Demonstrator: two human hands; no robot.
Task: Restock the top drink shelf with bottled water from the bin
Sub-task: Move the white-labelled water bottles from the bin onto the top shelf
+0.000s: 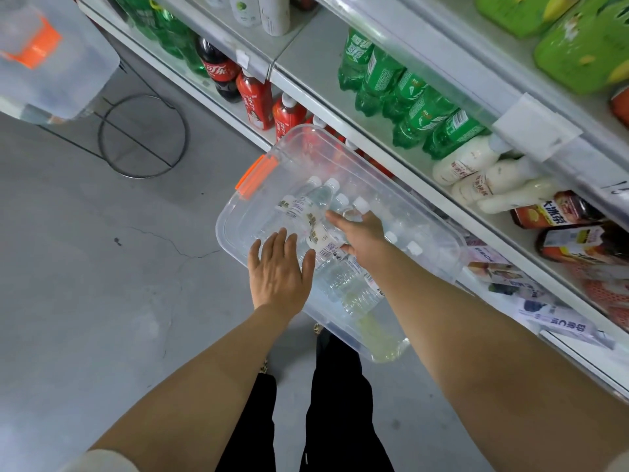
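A clear plastic bin point(235, 212) with an orange latch point(256, 177) stands on the floor beside the shelves. Several water bottles point(308, 204) with white caps lie inside it. My left hand point(277, 270) hovers over the bin's near rim with its fingers straight and spread, holding nothing. My right hand point(360, 235) reaches into the bin among the bottles. Its fingers are spread over the bottles, and I cannot tell whether it grips one. The top shelf edge point(469, 73) runs along the upper right.
Green soda bottles point(412, 103), white milky drinks point(476, 175), and red-labelled bottles point(257, 100) fill the shelves on the right. A second clear bin point(68, 59) sits on a wire stand point(143, 136) at upper left. My legs point(337, 403) stand on grey concrete floor.
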